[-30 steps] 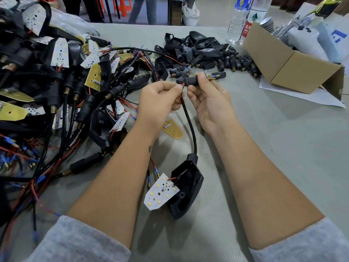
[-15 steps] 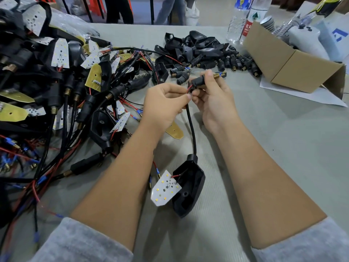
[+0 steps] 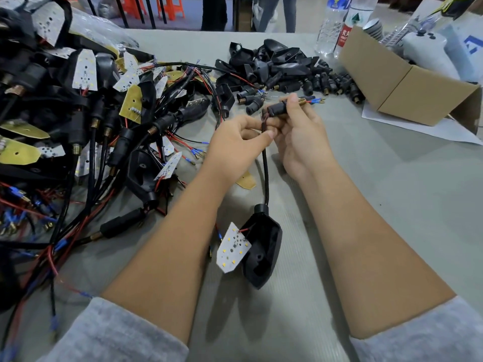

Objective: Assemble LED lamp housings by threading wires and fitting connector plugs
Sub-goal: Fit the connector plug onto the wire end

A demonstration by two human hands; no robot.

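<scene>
A: Housing (image 3: 262,253) is seen nearest, lying on the table (image 3: 392,205) between the two forearms, with the LED board (image 3: 232,247) hanging at its left edge on a red lead.

B: And the cable (image 3: 266,176)?

A: It is run from the housing's neck away toward the hands. Its upper end is pinched by the left hand (image 3: 235,145), thumb and forefinger closed on it just below the plug (image 3: 277,108).

B: How is the plug held?

A: It is gripped by the right hand (image 3: 300,134), fingers curled round its black body. Red and blue wires (image 3: 315,101) with metal tips are seen poking out of its far, brass end.

B: So which step is judged to be in hand?

A: Threading; the wires appear to be already through the plug, and the plug is not yet seated on the cable end.

B: What is called for next?

A: Probably the plug should be slid down over the cable while the cable is kept pinched, so that no wire gets kinked.

B: Farther off?

A: Loose plugs and shells (image 3: 282,71) are heaped beyond the hands, a box (image 3: 407,87) to the right, finished lamps (image 3: 78,113) piled left.
</scene>
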